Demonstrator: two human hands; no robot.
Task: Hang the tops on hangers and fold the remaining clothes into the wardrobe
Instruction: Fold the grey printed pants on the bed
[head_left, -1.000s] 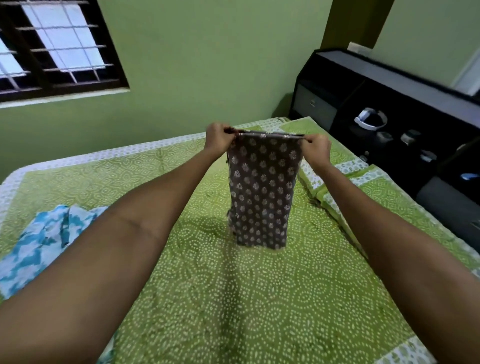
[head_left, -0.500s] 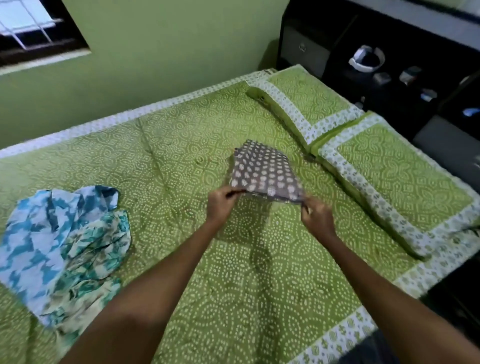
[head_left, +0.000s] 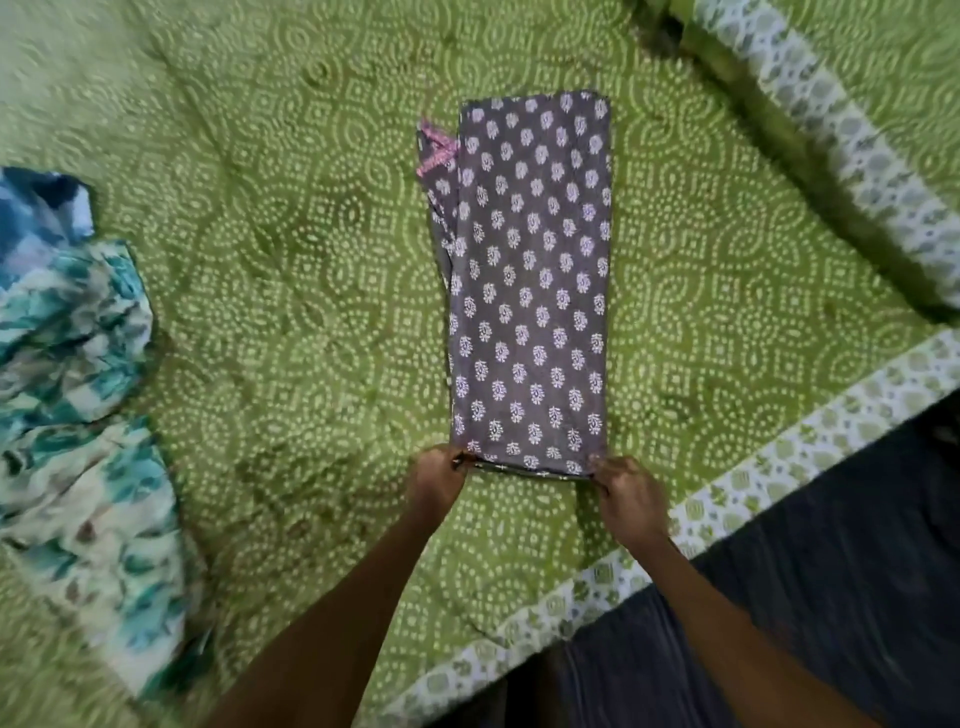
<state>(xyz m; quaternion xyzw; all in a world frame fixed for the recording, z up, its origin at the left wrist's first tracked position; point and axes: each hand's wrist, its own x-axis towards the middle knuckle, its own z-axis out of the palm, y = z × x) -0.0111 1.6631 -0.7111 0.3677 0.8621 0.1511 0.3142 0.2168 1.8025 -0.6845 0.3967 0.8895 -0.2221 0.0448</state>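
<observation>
A grey garment (head_left: 527, 280) with a small white flower print lies flat on the green bed (head_left: 291, 291), folded into a long narrow strip. A pink-trimmed layer peeks out at its far left corner. My left hand (head_left: 434, 480) pinches the near left corner of the strip. My right hand (head_left: 628, 496) pinches the near right corner. Both hands rest low on the bedspread with the near edge stretched between them.
A crumpled heap of blue, teal and white patterned clothes (head_left: 78, 410) lies at the left of the bed. A green pillow (head_left: 841, 124) with a white border sits at the far right. The bed's white-patterned edge (head_left: 737, 499) runs diagonally at the right, with dark floor beyond.
The garment hung in the air from both hands a second ago. It has since been lowered and laid out flat on the bed, and my view has tipped downward.
</observation>
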